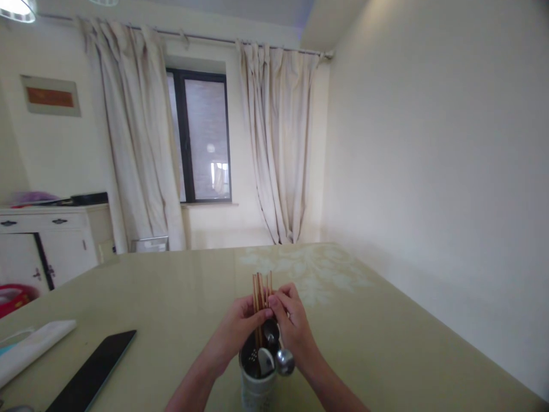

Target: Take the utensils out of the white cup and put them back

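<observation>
Several wooden chopsticks [257, 286] stand upright, with my hands on either side of them. My left hand [240, 323] is closed round the bundle, its thumb across the front. My right hand [290, 320] is closed too, thumb and fingers pinched at the right side of the chopsticks, by a thin stick. Below the hands is a pale, cylindrical utensil holder [256, 392]. A dark spoon [270, 331], a shiny spoon [266, 360] and a round metal spoon [285, 362] show at its mouth. The chopsticks' lower ends go down into the holder and are hidden.
The holder stands on a broad greenish table [180, 297]. To the left lie a dark flat slab [94, 369] and a white long object [38, 349]. A red item [17, 297] and a white cabinet [64, 246] are beyond the left edge; a wall [437, 189] runs along the right.
</observation>
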The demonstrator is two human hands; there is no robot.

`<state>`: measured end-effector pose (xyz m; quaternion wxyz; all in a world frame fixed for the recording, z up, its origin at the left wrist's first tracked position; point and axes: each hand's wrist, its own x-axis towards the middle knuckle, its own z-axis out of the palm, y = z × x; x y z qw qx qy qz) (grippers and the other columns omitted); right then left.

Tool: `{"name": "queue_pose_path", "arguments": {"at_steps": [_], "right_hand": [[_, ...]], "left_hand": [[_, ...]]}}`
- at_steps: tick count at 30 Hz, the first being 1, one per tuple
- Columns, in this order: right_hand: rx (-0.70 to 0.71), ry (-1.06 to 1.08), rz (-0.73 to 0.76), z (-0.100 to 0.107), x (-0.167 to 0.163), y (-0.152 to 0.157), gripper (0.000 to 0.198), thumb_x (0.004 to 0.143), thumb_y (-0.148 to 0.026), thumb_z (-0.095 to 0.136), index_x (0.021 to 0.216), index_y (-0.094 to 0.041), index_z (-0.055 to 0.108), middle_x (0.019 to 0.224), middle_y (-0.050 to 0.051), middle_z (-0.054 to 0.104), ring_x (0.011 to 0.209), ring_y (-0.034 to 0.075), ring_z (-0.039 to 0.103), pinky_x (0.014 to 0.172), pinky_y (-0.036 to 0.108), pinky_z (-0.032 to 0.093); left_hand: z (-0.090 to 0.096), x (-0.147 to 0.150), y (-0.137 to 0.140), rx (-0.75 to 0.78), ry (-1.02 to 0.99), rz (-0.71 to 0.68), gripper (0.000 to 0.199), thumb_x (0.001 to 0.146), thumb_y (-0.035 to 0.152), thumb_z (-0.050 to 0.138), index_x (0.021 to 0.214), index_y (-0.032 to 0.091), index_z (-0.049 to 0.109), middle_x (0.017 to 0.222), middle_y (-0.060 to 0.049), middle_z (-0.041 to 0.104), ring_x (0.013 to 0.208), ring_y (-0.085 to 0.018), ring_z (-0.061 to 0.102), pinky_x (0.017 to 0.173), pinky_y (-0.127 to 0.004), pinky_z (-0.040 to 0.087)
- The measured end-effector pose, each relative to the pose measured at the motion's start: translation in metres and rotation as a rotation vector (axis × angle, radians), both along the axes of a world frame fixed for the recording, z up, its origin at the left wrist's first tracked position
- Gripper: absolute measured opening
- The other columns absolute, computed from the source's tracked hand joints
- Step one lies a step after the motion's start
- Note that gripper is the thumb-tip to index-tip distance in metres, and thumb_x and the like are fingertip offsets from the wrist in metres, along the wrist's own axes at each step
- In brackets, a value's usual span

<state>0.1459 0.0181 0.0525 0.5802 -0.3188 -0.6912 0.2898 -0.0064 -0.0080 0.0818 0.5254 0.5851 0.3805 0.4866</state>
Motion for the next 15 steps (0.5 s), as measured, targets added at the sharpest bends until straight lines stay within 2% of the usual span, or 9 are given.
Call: {"name": "queue_pose_path", "arguments": {"at_steps": [3,6,8,11,15], "right_hand": [[-0.1,0.062,0.033,-0.007,0.005,0.001,0.049,0.099,-0.066,0.058,0.101,-0.023,0.081,0.102,0.005,0.053,0.088,0.021,0.058,0.077,0.033,0.055],[-0.206,0.158,0.025,-0.014,0.01,0.002,0.056,0.087,-0.07,0.073,0.121,-0.026,0.079,0.112,0.006,0.058,0.084,0.02,0.058,0.074,0.032,0.054],[-0.28,0.195,0.082,-0.017,0.013,0.003,0.059,0.085,-0.071,0.075,0.119,-0.024,0.079,0.107,0.007,0.065,0.085,0.021,0.061,0.074,0.033,0.053],[-0.375,0.237,0.19,-0.023,0.012,0.002,0.061,0.091,-0.076,0.065,0.114,-0.021,0.079,0.102,0.009,0.074,0.093,0.026,0.066,0.078,0.035,0.051],[-0.463,0.347,0.297,-0.033,0.005,-0.003,0.075,0.095,-0.085,0.046,0.115,-0.021,0.079,0.118,0.012,0.077,0.109,0.03,0.068,0.095,0.043,0.05]], "left_hand": [[-0.001,0.001,-0.004,-0.034,0.05,0.022,0.051,0.074,0.059,0.086,0.1,0.016,0.081,0.089,-0.005,0.08,0.083,-0.022,0.07,0.075,-0.029,0.053],[-0.002,0.0,-0.009,-0.063,0.085,0.035,0.054,0.075,0.063,0.084,0.097,0.014,0.08,0.086,-0.004,0.078,0.077,-0.02,0.068,0.072,-0.028,0.052],[-0.002,0.001,-0.014,-0.057,0.087,0.048,0.056,0.078,0.065,0.081,0.101,0.015,0.079,0.089,-0.005,0.079,0.079,-0.02,0.068,0.072,-0.028,0.052],[-0.002,0.003,-0.021,-0.036,0.084,0.079,0.056,0.08,0.067,0.079,0.101,0.016,0.08,0.092,-0.006,0.08,0.085,-0.022,0.07,0.074,-0.029,0.054],[-0.003,0.005,-0.025,-0.002,0.038,0.106,0.05,0.082,0.066,0.078,0.095,0.018,0.079,0.09,-0.005,0.08,0.084,-0.022,0.072,0.075,-0.029,0.057]]}}
